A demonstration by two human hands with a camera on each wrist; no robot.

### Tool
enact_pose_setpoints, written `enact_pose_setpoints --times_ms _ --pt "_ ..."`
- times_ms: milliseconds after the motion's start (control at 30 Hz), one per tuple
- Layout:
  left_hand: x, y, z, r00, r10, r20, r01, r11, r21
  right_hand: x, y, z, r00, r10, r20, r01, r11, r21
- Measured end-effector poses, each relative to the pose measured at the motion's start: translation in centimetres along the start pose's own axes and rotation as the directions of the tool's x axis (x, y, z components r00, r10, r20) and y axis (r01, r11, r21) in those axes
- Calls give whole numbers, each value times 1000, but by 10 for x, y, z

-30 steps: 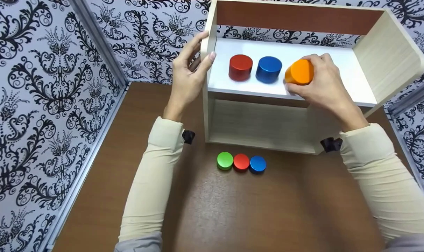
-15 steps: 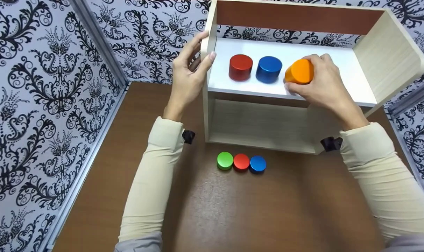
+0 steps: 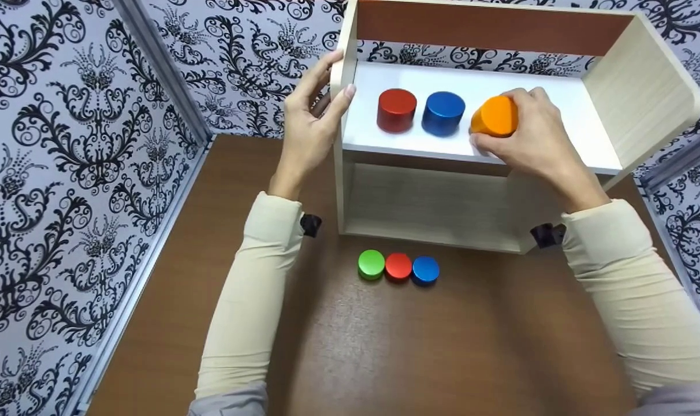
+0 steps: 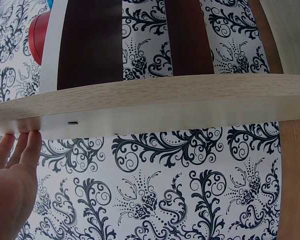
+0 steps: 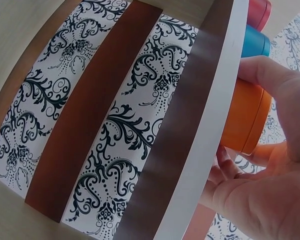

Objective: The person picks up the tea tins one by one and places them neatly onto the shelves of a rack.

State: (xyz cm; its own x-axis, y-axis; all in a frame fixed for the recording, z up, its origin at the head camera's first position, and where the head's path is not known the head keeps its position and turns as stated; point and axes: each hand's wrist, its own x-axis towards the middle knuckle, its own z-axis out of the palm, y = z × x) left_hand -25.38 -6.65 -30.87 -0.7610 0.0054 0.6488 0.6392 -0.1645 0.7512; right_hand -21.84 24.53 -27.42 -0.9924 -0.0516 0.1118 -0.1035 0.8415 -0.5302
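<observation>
My right hand [image 3: 537,136] grips an orange cylinder [image 3: 496,115] on the white upper board of a small wooden shelf unit [image 3: 431,199]. In the right wrist view a seam runs round this orange cylinder [image 5: 245,120], with thumb and fingers on opposite sides of it. To its left stand a blue cylinder [image 3: 443,114] and a red cylinder [image 3: 397,110], both upright. My left hand [image 3: 311,118] holds the unit's left side panel, thumb at the front edge. Seen from the left wrist, its fingertips [image 4: 34,137] press the panel's outer face [image 4: 154,117].
On the brown table [image 3: 384,346], in front of the unit, smaller green [image 3: 371,264], red [image 3: 398,267] and blue [image 3: 425,270] cylinders stand in a close row. Patterned walls [image 3: 96,115] rise behind and at both sides. The unit's right side panel [image 3: 639,92] stands beyond my right hand.
</observation>
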Motion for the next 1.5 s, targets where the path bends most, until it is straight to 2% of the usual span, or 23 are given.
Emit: enact_pose_setpoints --times_ms 367,833,1500 --pt "1 1 -1 1000 -15 5 15 1000 -3 4 -1 0 1000 11 18 -11 1000 -14" --pt "1 0 -1 1000 15 16 -14 1000 -16 4 0 0 999 -14 35 15 999 -30" --pt "1 -1 -1 1000 8 16 -8 1000 -4 3 0 0 998 -21 53 22 999 -29"
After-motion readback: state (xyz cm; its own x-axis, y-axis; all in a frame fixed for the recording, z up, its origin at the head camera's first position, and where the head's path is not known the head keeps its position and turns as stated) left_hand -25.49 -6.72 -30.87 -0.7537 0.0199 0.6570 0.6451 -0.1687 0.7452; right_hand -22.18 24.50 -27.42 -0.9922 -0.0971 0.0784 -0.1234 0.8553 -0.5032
